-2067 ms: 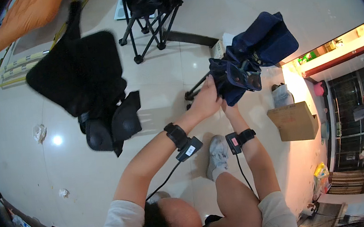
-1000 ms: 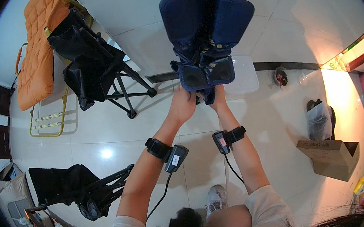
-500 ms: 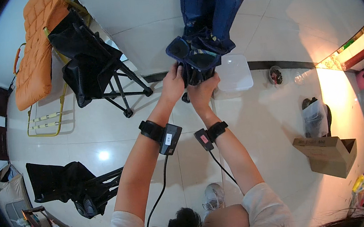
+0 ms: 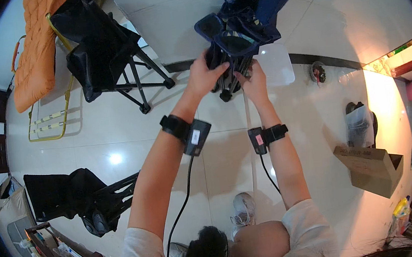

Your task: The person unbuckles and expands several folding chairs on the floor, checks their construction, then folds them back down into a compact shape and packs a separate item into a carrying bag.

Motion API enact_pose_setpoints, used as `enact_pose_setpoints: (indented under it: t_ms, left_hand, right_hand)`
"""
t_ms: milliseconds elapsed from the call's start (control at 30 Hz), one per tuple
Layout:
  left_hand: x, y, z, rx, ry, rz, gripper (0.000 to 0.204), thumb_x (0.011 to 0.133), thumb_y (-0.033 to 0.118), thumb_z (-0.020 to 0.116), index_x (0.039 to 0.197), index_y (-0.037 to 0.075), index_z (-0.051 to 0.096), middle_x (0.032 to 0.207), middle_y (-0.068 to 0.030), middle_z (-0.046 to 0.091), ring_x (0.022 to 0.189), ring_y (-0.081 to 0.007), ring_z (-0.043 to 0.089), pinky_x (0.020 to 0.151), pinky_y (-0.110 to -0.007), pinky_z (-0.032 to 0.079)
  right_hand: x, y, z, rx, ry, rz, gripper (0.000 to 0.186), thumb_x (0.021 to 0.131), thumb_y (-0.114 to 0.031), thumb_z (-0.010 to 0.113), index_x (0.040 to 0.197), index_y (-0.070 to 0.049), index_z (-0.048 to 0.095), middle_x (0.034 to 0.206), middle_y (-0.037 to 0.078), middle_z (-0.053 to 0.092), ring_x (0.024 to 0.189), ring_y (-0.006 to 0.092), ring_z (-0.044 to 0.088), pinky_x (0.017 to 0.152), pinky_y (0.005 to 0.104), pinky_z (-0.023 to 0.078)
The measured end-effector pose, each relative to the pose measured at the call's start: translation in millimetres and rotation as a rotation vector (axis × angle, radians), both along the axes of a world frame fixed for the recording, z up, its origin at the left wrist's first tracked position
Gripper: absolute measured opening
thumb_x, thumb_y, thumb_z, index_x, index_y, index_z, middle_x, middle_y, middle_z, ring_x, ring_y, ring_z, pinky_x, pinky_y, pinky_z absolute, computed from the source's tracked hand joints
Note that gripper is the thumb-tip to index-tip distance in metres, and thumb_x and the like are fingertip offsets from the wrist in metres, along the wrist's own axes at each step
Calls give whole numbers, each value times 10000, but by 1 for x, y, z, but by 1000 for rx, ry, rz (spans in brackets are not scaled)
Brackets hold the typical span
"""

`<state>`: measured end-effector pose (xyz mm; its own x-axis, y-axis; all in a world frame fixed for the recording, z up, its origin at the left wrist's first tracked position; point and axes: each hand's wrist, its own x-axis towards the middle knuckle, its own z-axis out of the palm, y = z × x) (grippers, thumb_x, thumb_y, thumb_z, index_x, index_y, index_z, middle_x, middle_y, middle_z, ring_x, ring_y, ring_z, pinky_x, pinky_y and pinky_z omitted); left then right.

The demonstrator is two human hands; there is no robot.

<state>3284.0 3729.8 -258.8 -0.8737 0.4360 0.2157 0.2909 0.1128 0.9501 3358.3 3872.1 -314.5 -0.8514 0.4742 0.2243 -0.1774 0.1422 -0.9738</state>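
Note:
A blue folding camp chair (image 4: 255, 20), mostly folded, stands upright in front of me with its fabric bunched at the top. Its dark legs are gathered close together, and a black foot shows at the bottom. My left hand (image 4: 205, 76) grips the chair's left side, thumb pointing across and the other fingers hidden behind the fabric. On the opposite side, my right hand (image 4: 255, 82) is closed on the dark legs. Each wrist wears a black strap with a small cabled box.
A black folding chair (image 4: 102, 49) stands at upper left beside an orange padded lounger (image 4: 37, 51). Another black folded chair (image 4: 72, 195) lies at lower left. Behind my right hand sits a translucent tub (image 4: 278, 65). An open cardboard box (image 4: 373, 168) is on the right.
The blue chair has shifted right and leans further that way. My hands are wider apart, and my right hand has moved from across the front of the legs to their right side.

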Motion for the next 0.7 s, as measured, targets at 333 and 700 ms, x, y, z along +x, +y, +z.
enact_pose_setpoints:
  t_ms: [333, 700]
  left_hand:
    - [-33, 2, 5, -65, -267, -189, 300, 801, 58, 608, 1068, -39, 512, 990, -52, 590, 879, -124, 521, 814, -272, 411]
    - [-35, -2, -14, -353, -37, -14, 291, 788, 193, 626, 956, -34, 558, 843, -188, 623, 722, -300, 586, 680, -367, 439]
  right_hand:
    - [2, -1, 2, 710, -259, -228, 489, 704, -370, 675, 969, 2, 502, 898, 187, 565, 766, 359, 561, 637, 403, 460]
    - [-12, -5, -17, 639, -175, -110, 613, 684, -423, 689, 1088, -18, 470, 987, 199, 570, 862, 353, 567, 690, 397, 472]
